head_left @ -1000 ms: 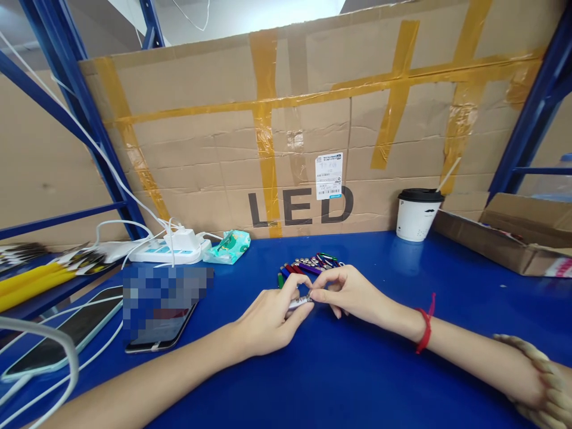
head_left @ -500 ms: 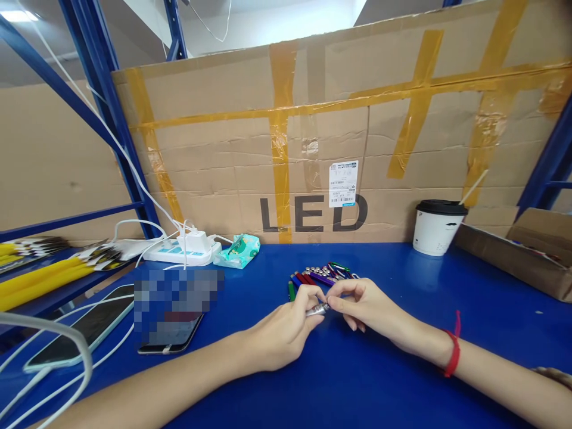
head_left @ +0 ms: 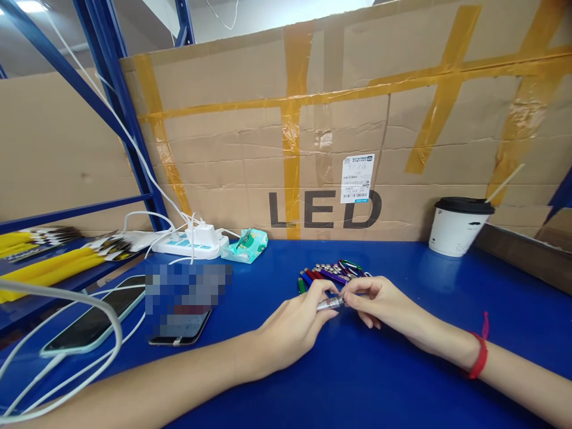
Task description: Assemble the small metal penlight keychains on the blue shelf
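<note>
My left hand (head_left: 297,325) grips a small silver metal tube (head_left: 329,303), which looks like a mini flashlight body, between thumb and fingers. At the tube's right end, the thumb and forefinger of my right hand (head_left: 378,301) are pinched together; whether they hold a separate small part there is hidden by the fingertips. Just behind both hands lie several coloured metal tubes (head_left: 333,276) in green, blue, red and purple. Small round silver pieces (head_left: 325,267) sit beyond them, along with coloured carabiner clips (head_left: 351,266).
Left on the blue table (head_left: 357,381) are a phone (head_left: 96,322) with a white cable, a second, partly blurred phone (head_left: 187,330), a power strip (head_left: 201,241) and a tissue pack (head_left: 245,245). A lidded paper cup (head_left: 458,229) stands back right, before a tall cardboard sheet (head_left: 223,161).
The camera view has turned slightly, so everything sits a little further right. Both hands keep their places around the silver tube, and more of its side shows.
</note>
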Tool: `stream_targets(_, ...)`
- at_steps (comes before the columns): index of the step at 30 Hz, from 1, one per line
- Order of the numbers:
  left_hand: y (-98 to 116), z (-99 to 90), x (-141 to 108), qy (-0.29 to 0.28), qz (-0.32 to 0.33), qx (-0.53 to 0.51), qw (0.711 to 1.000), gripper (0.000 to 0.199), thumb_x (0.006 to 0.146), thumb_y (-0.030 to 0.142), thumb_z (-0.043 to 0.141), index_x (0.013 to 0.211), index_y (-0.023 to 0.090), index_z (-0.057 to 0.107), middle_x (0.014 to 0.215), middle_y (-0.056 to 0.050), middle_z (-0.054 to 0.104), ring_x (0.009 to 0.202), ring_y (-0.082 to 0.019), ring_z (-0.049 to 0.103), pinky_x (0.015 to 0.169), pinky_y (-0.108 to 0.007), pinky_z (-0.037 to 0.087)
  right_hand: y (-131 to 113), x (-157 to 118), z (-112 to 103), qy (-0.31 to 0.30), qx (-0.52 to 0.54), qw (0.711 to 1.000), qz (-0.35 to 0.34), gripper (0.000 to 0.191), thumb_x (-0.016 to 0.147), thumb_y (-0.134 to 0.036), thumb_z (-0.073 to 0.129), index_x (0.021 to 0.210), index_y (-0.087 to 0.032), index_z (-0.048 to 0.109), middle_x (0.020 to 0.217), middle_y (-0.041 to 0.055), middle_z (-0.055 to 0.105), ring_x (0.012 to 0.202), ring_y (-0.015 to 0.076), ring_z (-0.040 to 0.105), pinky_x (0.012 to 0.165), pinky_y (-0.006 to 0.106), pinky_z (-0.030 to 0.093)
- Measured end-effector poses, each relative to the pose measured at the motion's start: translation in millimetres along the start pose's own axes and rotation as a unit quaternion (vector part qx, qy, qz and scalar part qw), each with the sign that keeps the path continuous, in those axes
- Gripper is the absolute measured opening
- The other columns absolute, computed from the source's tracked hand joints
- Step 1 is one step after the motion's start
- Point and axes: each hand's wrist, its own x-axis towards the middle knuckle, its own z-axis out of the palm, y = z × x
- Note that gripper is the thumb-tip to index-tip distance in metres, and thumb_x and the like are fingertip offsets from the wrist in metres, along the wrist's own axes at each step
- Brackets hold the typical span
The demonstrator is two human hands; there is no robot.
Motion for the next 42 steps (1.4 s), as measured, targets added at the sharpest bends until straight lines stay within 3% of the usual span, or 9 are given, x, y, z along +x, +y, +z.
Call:
stream_targets(5, -1.4, 1.6, 2.3, 0.029, 0.015, 0.004, 0.999, 0.021, 0.092, 0.028, 0.037, 0.11, 0.021, 0.043, 0.1, -0.004, 0.06, 0.09, -0.016, 0.057, 0.077, -0.027, 0.044, -2.6, -1.8, 0.0, 0.015, -0.001, 1.0, 0.005, 0.054, 0.056, -0.064, 0.066, 0.072, -0.013, 0.061, 0.04, -0.0038, 0.043, 0.037, 0.0057, 0.035, 0.038, 0.02, 0.027)
stream_targets(11, -5.1, 3.0, 5.1, 0.046, 0.077, 0.046, 0.995, 0.02, 0.092, 0.026, 0.037, 0.094, 0.017, 0.054, 0.094, -0.004, 0.062, 0.09, -0.015, 0.056, 0.081, -0.024, 0.043, 2.2, 0.3, -1.8, 0.013, -0.007, 1.0, 0.007, 0.058, 0.053, -0.068, 0.065, 0.071, -0.013, 0.062, 0.038, -0.0038, 0.04, 0.036, 0.0062, 0.035, 0.037, 0.02, 0.026)
stream_targets(22, 0.5, -1.2, 1.5, 0.028, 0.034, 0.075, 0.996, 0.027, 0.093, 0.034, 0.036, 0.11, 0.025, 0.055, 0.104, 0.0, 0.064, 0.095, -0.016, 0.06, 0.078, -0.024, 0.045, 12.5, 6.6, -9.3, -0.033, -0.04, 0.998, 0.023, 0.057, 0.052, -0.071, 0.065, 0.063, -0.015, 0.058, 0.039, -0.002, 0.04, 0.036, 0.0067, 0.032, 0.036, 0.021, 0.025)
stream_targets(30, 2.1, -2.5, -0.2, 0.001, 0.026, 0.095, 0.995, 0.028, 0.092, 0.036, 0.035, 0.11, 0.027, 0.054, 0.101, 0.001, 0.065, 0.092, -0.017, 0.061, 0.072, -0.024, 0.046, 21.4, 10.0, -12.9, -0.069, -0.061, 0.996, 0.008, 0.053, 0.064, -0.071, 0.056, 0.065, -0.018, 0.055, 0.04, -0.0015, 0.039, 0.038, 0.0076, 0.031, 0.039, 0.023, 0.024)
stream_targets(42, -0.9, -1.5, -0.4, 0.006, 0.036, 0.112, 0.993, 0.027, 0.092, 0.037, 0.036, 0.108, 0.026, 0.055, 0.095, 0.001, 0.066, 0.085, -0.015, 0.062, 0.067, -0.021, 0.044, 12.6, 8.1, -9.7, -0.069, -0.051, 0.996, -0.004, 0.05, 0.06, -0.065, 0.065, 0.06, -0.015, 0.055, 0.04, -0.002, 0.041, 0.038, 0.0065, 0.033, 0.039, 0.022, 0.025)
